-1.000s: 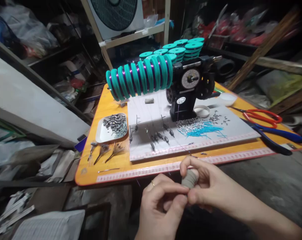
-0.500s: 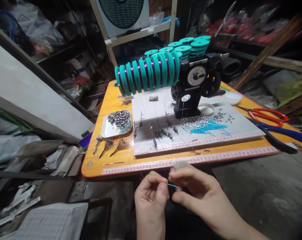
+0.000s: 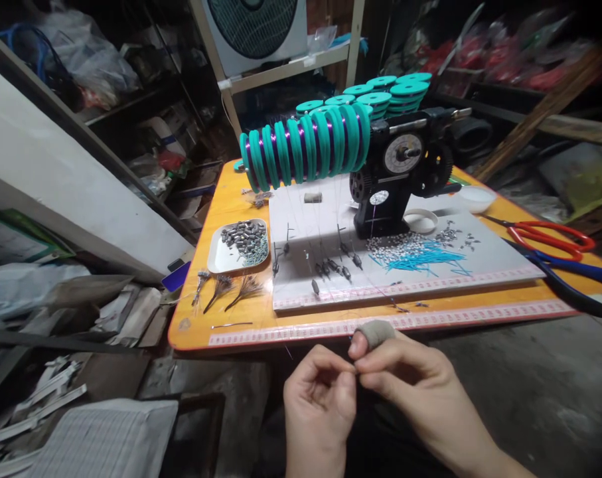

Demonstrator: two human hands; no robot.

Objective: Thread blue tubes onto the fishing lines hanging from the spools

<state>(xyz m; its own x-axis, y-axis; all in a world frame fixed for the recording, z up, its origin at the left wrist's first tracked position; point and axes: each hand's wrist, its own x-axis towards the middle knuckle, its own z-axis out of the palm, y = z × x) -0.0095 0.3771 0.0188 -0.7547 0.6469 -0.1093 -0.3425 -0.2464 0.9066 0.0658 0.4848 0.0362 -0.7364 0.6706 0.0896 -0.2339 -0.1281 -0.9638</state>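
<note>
Left hand (image 3: 321,413) and right hand (image 3: 423,385) pinch nearly tip to tip, probably for fine control; anything held is too small to identify.

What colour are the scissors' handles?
The scissors' handles are red, best seen in the head view.

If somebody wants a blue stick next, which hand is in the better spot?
Probably the right hand. It is nearer the blue sticks on the white board, while the left hand is farther off. Both hands' fingers are pinched together, though.
</note>
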